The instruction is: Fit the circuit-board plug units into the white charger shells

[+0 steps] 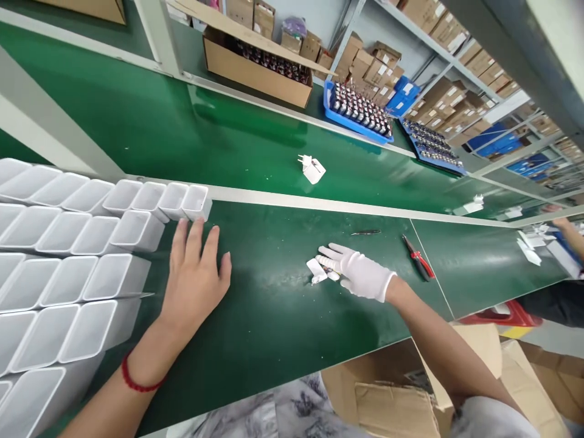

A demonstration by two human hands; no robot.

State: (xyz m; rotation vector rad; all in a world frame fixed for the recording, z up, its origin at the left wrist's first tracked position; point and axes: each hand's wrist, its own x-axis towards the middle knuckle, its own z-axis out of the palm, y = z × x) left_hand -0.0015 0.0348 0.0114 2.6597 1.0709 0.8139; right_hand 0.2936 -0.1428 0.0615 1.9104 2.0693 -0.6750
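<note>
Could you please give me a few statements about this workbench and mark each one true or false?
1. The right hand wears a white glove. True.
2. The left hand grips the pliers. False: it lies flat and open on the green mat, beside the white shells; the pliers lie untouched right of the right hand.
3. A white plug sits alone on the belt. True.
4. The left wrist has a blue watch. False: it has a red band.
5. The right hand rests on small white parts. True.
</note>
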